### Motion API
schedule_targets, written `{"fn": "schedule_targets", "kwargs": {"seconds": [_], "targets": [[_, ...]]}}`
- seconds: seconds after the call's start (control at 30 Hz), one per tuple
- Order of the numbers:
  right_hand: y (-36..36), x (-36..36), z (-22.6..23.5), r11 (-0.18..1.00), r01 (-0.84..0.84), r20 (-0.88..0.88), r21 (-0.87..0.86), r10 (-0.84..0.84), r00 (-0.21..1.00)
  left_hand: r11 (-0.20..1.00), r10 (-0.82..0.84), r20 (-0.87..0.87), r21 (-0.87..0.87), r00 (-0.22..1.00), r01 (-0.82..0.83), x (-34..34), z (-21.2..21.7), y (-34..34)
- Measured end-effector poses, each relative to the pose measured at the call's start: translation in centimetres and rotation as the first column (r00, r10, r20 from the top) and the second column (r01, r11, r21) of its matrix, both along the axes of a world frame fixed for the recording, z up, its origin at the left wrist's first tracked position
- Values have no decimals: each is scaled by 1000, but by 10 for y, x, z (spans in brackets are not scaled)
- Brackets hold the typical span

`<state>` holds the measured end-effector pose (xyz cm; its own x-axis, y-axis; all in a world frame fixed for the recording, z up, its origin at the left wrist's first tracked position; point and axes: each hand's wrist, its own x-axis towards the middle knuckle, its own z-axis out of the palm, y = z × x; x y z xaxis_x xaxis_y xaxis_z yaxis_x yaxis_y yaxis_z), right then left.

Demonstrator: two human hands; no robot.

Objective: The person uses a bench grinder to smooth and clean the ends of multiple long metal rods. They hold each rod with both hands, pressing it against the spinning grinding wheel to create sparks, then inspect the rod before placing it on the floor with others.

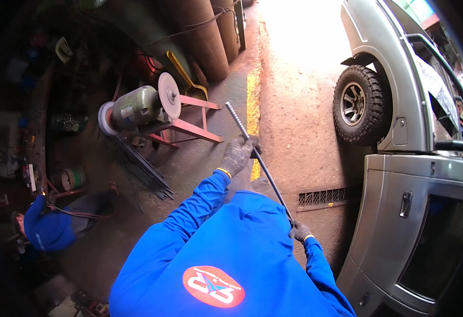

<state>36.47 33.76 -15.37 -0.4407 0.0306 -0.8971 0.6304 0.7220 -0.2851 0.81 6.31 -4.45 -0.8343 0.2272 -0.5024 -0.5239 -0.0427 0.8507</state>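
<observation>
Your left grip (237,154) is wrapped round the ribbed steel bar (258,158) near mid-length, right grip (299,231) clamped on its near end. Bar runs diag. w/ far tip over the concrete floor (289,127), near the bench grinder (139,108). Grey vehicle (400,158) to your right.

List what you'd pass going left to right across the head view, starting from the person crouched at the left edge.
Crouching person → bench grinder on its pink stand → left hand gripping the rebar → right hand on the rebar's near end → floor drain grate → car tyre → open car door.
</observation>
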Motion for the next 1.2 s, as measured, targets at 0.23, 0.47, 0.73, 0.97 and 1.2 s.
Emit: {"fn": "schedule_targets", "kwargs": {"seconds": [0.23,0.47,0.73,0.97,1.2], "targets": [[-31,15,82,942,288,-156,-172,-315,936,987,140,235,50,962,-155,-12,-39,-62],[-69,-25,120,956,196,-163,-216,-233,959,954,136,282,221,950,-202,-39,-67,-103],[-103,-20,134,806,419,-66,-418,-487,871,970,74,142,220,987,-104,-66,-2,-124],[-90,-43,81,896,336,-191,-289,-399,897,960,78,257,240,963,-142,-88,-85,-123],[-77,-42,91,772,494,-124,-400,-580,805,983,150,304,55,941,-175,-87,-67,-103]]}}
